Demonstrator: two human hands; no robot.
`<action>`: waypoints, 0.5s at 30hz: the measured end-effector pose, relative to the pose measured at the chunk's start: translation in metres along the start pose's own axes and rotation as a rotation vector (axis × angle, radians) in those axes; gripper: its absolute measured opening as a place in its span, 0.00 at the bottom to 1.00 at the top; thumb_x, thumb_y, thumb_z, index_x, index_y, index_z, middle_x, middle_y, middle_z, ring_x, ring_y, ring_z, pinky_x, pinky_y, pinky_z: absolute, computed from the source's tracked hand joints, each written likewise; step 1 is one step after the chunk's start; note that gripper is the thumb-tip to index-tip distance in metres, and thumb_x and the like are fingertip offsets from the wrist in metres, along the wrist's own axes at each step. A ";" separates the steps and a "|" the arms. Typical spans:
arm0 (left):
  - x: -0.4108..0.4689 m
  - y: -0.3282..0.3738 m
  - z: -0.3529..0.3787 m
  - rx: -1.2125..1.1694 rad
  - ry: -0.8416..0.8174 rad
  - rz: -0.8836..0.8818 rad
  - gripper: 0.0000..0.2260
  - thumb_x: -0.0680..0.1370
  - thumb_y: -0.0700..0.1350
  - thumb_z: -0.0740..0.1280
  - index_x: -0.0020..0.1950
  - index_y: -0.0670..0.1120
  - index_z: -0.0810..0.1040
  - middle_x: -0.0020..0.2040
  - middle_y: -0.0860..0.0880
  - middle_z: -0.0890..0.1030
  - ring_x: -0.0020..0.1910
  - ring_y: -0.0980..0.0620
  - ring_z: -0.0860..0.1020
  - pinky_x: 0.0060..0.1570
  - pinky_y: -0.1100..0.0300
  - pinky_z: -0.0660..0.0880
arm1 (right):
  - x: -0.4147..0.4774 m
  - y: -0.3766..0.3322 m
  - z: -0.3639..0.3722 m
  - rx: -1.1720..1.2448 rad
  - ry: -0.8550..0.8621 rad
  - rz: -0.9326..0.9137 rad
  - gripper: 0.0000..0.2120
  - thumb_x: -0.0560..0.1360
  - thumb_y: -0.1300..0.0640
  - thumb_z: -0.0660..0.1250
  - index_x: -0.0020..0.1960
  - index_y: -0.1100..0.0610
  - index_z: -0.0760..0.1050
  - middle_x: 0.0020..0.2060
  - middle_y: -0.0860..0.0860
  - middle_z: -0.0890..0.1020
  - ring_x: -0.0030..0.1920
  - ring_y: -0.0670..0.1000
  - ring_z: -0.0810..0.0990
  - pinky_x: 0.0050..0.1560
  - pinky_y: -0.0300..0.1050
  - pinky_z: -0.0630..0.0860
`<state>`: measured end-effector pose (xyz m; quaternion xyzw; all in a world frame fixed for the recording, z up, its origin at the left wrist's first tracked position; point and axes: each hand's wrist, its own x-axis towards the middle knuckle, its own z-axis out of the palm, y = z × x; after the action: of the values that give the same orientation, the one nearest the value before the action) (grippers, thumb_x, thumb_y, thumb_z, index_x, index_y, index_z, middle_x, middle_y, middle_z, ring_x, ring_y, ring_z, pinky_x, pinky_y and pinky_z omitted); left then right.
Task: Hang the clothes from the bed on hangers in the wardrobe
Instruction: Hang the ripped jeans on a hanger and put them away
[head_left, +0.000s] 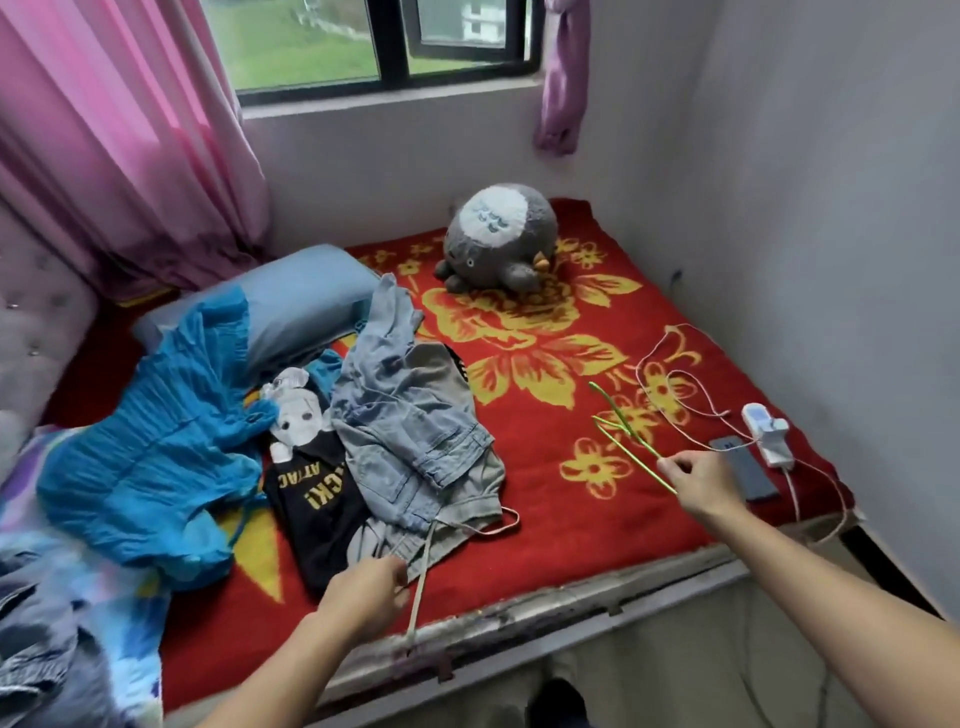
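Clothes lie in a heap on the red flowered bed (545, 499). Light denim jeans (405, 415) lie over grey shorts (467, 499), with a black printed T-shirt (317, 493) beside them and a bright blue dress (156, 452) at the left. My left hand (363, 592) grips the grey shorts at their waistband, near a hanging drawstring (418, 592). My right hand (701, 480) pinches a thin green wire hanger (623, 436) above the bed at the right. A pale pink hanger (493, 527) pokes out from under the shorts. No wardrobe is in view.
A grey plush toy (498, 234) sits at the back of the bed and a blue pillow (301, 306) at the left. A phone (743, 467), a white charger (769, 431) and cables lie by the right wall. More fabric is piled at the lower left.
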<state>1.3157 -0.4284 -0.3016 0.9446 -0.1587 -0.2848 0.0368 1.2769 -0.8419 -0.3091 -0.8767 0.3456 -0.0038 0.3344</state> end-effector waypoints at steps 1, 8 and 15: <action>0.014 0.000 0.001 0.000 -0.024 -0.008 0.09 0.78 0.51 0.62 0.56 0.51 0.76 0.55 0.50 0.80 0.53 0.48 0.78 0.45 0.57 0.72 | 0.017 -0.001 0.007 -0.016 -0.014 0.019 0.11 0.75 0.50 0.68 0.34 0.50 0.79 0.35 0.51 0.84 0.42 0.58 0.82 0.41 0.49 0.75; 0.109 -0.011 0.004 -0.015 -0.128 -0.108 0.11 0.78 0.52 0.61 0.58 0.53 0.75 0.54 0.51 0.79 0.55 0.48 0.78 0.47 0.58 0.72 | 0.151 -0.021 0.075 -0.101 -0.055 0.052 0.09 0.76 0.50 0.67 0.47 0.53 0.84 0.47 0.59 0.84 0.50 0.63 0.80 0.44 0.49 0.73; 0.213 -0.015 0.042 -0.130 -0.169 -0.201 0.09 0.78 0.51 0.59 0.55 0.52 0.76 0.51 0.50 0.82 0.52 0.49 0.78 0.41 0.58 0.70 | 0.239 0.002 0.189 -0.276 -0.172 0.053 0.10 0.77 0.51 0.65 0.51 0.54 0.82 0.50 0.59 0.83 0.53 0.62 0.80 0.49 0.50 0.74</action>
<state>1.4649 -0.4813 -0.4511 0.9241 -0.0473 -0.3752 0.0556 1.5022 -0.8787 -0.5106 -0.9020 0.3362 0.1277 0.2390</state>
